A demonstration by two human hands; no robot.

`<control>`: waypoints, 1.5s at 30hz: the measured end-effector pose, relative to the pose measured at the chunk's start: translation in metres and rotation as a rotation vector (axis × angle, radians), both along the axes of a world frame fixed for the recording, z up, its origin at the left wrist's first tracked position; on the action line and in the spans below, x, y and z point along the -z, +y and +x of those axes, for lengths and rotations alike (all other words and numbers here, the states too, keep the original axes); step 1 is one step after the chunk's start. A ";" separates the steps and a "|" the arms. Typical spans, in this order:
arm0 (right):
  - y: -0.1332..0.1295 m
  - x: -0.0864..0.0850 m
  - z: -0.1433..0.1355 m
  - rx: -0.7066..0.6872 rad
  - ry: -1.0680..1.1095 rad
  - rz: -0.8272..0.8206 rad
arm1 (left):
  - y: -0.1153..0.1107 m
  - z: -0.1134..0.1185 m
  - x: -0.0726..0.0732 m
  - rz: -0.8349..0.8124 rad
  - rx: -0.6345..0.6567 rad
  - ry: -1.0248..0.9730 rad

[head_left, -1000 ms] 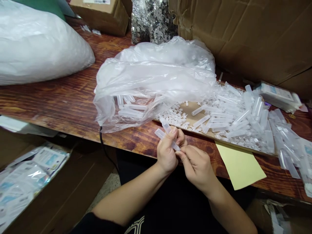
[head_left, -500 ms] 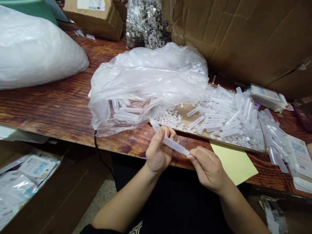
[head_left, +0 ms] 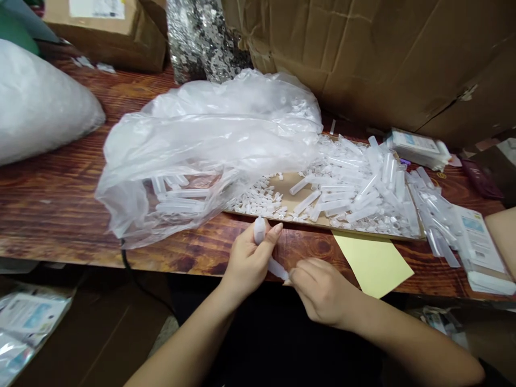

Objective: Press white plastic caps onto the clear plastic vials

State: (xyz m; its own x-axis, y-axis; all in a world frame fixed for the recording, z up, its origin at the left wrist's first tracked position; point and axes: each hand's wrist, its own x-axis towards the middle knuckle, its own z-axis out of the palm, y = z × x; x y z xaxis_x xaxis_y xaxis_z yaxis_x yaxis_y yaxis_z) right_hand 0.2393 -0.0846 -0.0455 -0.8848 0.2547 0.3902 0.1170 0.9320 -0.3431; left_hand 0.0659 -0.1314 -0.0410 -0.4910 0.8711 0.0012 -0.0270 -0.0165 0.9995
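Swung steeper now, the tube (head_left: pixel 277 268) sits clamped in the left hand (head_left: pixel 246 260) near the tray (head_left: pixel 285 187), the right hand (head_left: pixel 320 290) pinching its lower tip. Pulling too hard could slip it free.

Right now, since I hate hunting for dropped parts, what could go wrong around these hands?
The translucent tube, gripped by the left hand with the right hand at its tip, is near the table's front edge; a slip might send it to the floor. The small white pieces lie loose near the hands, so a knock could scatter them. The right forearm is close to the yellow sheet and might shift it.
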 end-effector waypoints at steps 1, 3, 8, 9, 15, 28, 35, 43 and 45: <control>-0.002 0.001 -0.001 0.023 0.008 -0.026 | 0.000 -0.001 0.000 0.004 0.007 -0.028; -0.005 -0.003 -0.001 0.077 0.018 -0.062 | -0.001 -0.003 0.000 0.027 -0.005 -0.094; 0.013 -0.040 -0.005 0.014 -0.061 0.000 | -0.003 -0.006 0.008 0.084 -0.156 -0.211; 0.022 -0.048 -0.009 -0.038 -0.085 0.009 | -0.002 -0.006 0.009 0.091 -0.170 -0.237; 0.088 -0.070 -0.058 -0.169 -0.190 -0.088 | 0.003 -0.011 0.000 0.195 -0.304 -0.451; 0.114 -0.052 -0.112 -0.041 -0.564 0.003 | 0.010 -0.014 0.001 0.131 -0.312 -0.423; 0.129 -0.050 -0.071 -0.127 -0.090 0.029 | 0.008 -0.010 0.006 0.173 -0.343 -0.418; 0.113 -0.069 -0.017 -0.240 0.258 -0.091 | 0.017 -0.004 -0.009 0.261 -0.434 -0.251; 0.108 -0.071 -0.015 -0.251 0.295 -0.104 | 0.024 -0.001 -0.014 0.276 -0.440 -0.200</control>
State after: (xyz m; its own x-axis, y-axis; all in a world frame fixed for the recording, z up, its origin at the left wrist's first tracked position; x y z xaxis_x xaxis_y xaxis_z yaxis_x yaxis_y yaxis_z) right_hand 0.2244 0.0238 0.0255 -0.7787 0.0959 0.6201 -0.2278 0.8775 -0.4219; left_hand 0.0653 -0.1078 -0.0271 -0.8228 0.5642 0.0692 -0.1473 -0.3293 0.9327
